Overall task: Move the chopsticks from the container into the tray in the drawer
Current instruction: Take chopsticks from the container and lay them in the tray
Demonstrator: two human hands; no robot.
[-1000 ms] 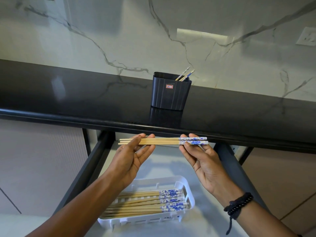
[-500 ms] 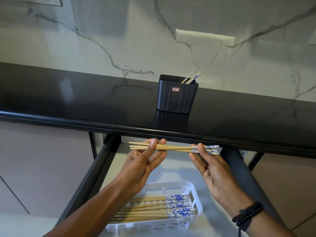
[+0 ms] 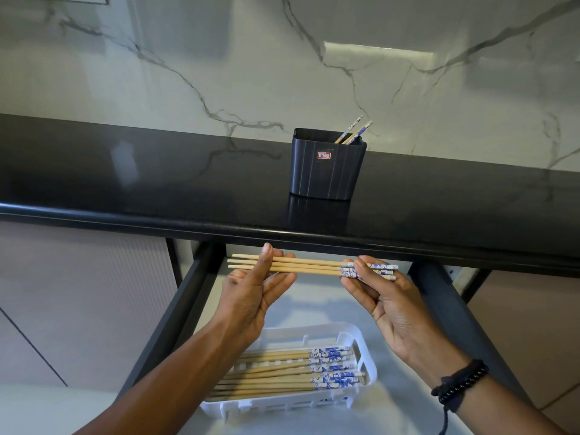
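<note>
A small bundle of wooden chopsticks with blue-and-white patterned ends lies level between my hands, just below the counter's front edge and above the open drawer. My left hand pinches the plain tips between thumb and fingers. My right hand pinches the patterned ends. A dark ribbed container stands on the black counter with two chopsticks leaning out at its right. A white slotted tray in the drawer holds several chopsticks lying side by side, patterned ends to the right.
The black glossy countertop runs across the view below a marble-patterned wall. The drawer's dark side rails frame its pale floor. Pale cabinet fronts flank the drawer on both sides.
Both hands have lowered the bundle slightly from the counter edge toward the drawer. The chopsticks have fanned out a little and my grip has shifted along them.
</note>
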